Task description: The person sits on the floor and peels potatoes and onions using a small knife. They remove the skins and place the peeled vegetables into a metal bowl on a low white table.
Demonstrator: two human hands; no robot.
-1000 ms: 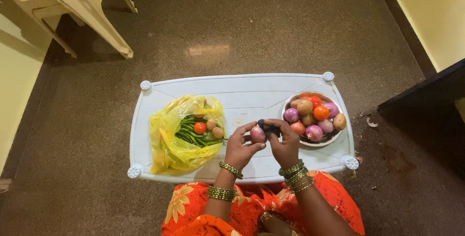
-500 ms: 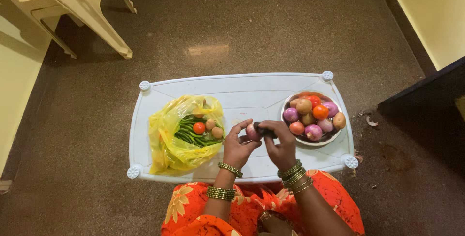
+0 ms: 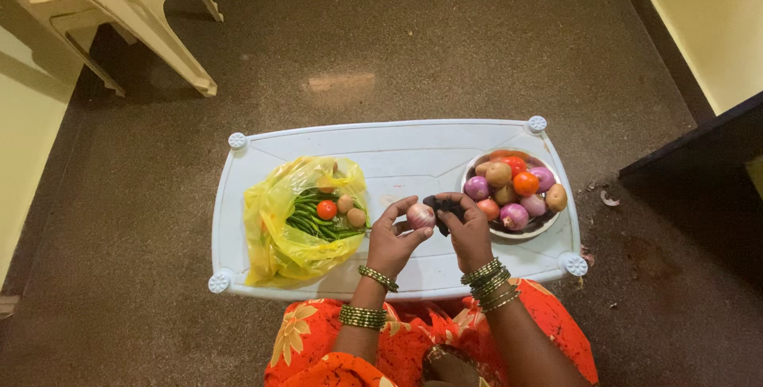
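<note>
Left hand [image 3: 392, 238] pinches a small purple onion [image 3: 420, 215] between thumb and curled fingertips, held raised just above the white plastic table [image 3: 397, 156] near its front edge, presumably so the other hand can work on it. Right hand [image 3: 469, 232] is closed around a dark object [image 3: 443, 207], held touching or just beside the onion's right side; what the object is cannot be told, though a piece of dark cloth or peel seems likely. By size: the table spans the middle of the view over a speckled brown floor [image 3: 397, 37], with a cream plastic chair [image 3: 119, 13] well apart at upper left. A yellow plastic bag [image 3: 274, 236] lies open on the table's left half, spread flat so its contents show: green chillies [image 3: 306, 216], one tomato [image 3: 327, 210] and small pale-brown round items beside it. A round bowl [image 3: 520, 236] sits at the table's right end, just beside the right hand, heaped with onions, potatoes and tomatoes within easy reach. Both wrists carry stacked bangles [image 3: 489, 280] and bend inward, forearms rising from an orange-patterned lap so the hands meet at the centre.
</note>
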